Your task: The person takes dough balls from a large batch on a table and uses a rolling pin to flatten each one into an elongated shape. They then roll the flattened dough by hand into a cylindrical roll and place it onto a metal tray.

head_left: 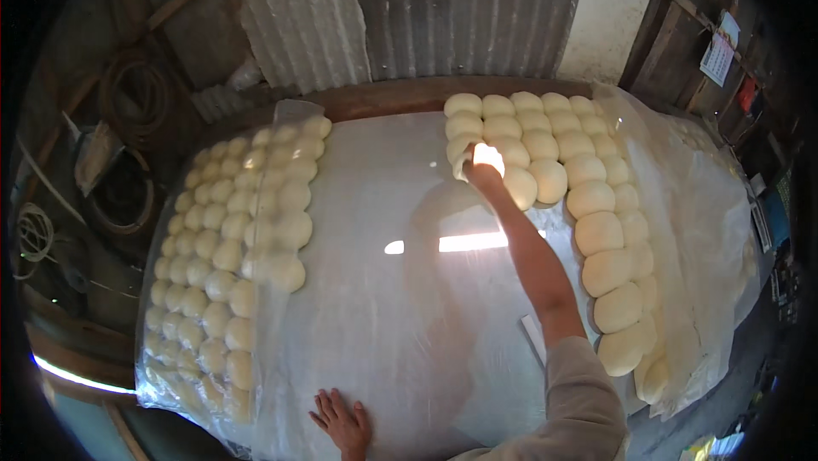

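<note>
Far left, coiled hose (135, 95) on the wall. Next, left block of dough balls (226, 252), rows packed close, under a clear plastic sheet (294, 110). Your left hand (342, 424) is palm down on the bench (366, 205), near edge, fingers slightly spread. Your right hand (484, 166) reaches to a dough ball (461, 152) at the left edge of the right block of dough balls (596, 205); glare, cannot tell if fingers pinch it or only touch. White strip (533, 337) beside your right forearm. Far right, cloudy plastic cover (690, 231) alongside that block.
</note>
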The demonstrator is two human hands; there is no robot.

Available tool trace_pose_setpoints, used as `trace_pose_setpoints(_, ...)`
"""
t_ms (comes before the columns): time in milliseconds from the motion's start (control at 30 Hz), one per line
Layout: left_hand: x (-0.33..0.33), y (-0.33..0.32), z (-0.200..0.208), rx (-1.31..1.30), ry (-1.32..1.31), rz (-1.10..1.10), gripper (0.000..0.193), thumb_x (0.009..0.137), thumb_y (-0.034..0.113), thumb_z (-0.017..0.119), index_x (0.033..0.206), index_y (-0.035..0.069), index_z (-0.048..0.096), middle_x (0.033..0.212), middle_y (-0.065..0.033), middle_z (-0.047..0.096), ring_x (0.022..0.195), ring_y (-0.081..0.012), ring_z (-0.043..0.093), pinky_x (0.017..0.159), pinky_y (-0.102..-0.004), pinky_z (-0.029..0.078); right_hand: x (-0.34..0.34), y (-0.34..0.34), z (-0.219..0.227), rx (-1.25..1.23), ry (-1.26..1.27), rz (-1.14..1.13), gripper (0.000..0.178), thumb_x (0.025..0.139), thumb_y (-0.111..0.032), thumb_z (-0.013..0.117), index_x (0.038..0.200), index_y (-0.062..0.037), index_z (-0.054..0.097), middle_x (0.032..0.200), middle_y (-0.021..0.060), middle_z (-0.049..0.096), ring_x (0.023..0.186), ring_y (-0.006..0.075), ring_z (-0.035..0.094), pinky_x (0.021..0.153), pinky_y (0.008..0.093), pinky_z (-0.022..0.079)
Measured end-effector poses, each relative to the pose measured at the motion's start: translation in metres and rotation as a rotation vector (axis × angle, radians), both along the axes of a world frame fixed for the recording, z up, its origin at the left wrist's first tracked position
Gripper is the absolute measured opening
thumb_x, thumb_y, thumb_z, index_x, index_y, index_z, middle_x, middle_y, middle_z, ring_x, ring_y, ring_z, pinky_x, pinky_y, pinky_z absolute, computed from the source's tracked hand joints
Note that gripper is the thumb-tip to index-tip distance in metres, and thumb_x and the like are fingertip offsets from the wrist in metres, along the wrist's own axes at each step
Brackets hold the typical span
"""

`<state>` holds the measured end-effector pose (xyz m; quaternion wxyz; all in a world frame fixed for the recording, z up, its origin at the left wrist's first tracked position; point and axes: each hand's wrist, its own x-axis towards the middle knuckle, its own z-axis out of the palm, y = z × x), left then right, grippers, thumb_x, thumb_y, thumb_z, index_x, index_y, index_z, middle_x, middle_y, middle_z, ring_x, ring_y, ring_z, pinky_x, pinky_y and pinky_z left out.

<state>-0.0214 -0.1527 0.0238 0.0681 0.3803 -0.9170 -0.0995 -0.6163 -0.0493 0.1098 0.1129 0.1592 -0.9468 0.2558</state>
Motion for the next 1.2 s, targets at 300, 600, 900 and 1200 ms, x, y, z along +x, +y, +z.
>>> trace_pose_setpoints(300, -0.012, 0.006, -0.002, 0.035, 0.055, -0.04, 0.06, 0.091, 0.036, 0.049, 0.138, 0.0, 0.039, 0.146, -0.0254, 0.032, 0.139, -0.0409, 0.022, 0.111, -0.0613, 0.007, 0.251, 0.093, -0.017, -0.063, -0.092, 0.281, 0.033, 0.073, -0.011, 0.067, 0.106, -0.0108, 0.064, 0.1, 0.0158, 0.066, 0.088, 0.0361, 0.063, 0.079, 0.0451, 0.051)
trace_pose_setpoints(600, 0.006, -0.008, -0.017, 0.023, 0.14, -0.098, 0.061, 0.09, 0.037, 0.054, 0.138, 0.003, 0.04, 0.148, -0.0227, 0.03, 0.14, -0.039, 0.021, 0.11, -0.0631, 0.007, 0.397, 0.188, -0.03, 0.311, -0.174, -0.225, 0.078, 0.086, -0.048, 0.057, 0.142, -0.0002, 0.034, 0.15, 0.0226, 0.025, 0.14, 0.0379, 0.021, 0.11, 0.0615, 0.015)
trace_pose_setpoints(900, -0.078, -0.002, 0.04, 0.139, 0.4, -0.415, 0.067, 0.09, 0.037, 0.055, 0.142, 0.001, 0.032, 0.148, -0.0253, 0.026, 0.141, -0.0373, 0.018, 0.107, -0.0686, 0.003, 0.394, 0.242, -0.068, 0.153, 0.045, -0.114, 0.034, 0.083, -0.021, 0.065, 0.111, -0.004, 0.056, 0.098, 0.0137, 0.059, 0.097, 0.0333, 0.057, 0.089, 0.0461, 0.044)
trace_pose_setpoints(1200, -0.23, -0.002, 0.009, -0.088, 0.067, -0.791, 0.056, 0.099, 0.041, 0.034, 0.14, 0.004, 0.04, 0.147, -0.0151, 0.035, 0.141, -0.032, 0.023, 0.106, -0.0704, 0.002, 0.296, 0.132, -0.071, 0.434, 0.062, 0.228, 0.063, 0.091, -0.045, 0.049, 0.142, -0.0088, 0.037, 0.135, 0.0221, 0.046, 0.127, 0.0351, 0.043, 0.107, 0.0572, 0.027)
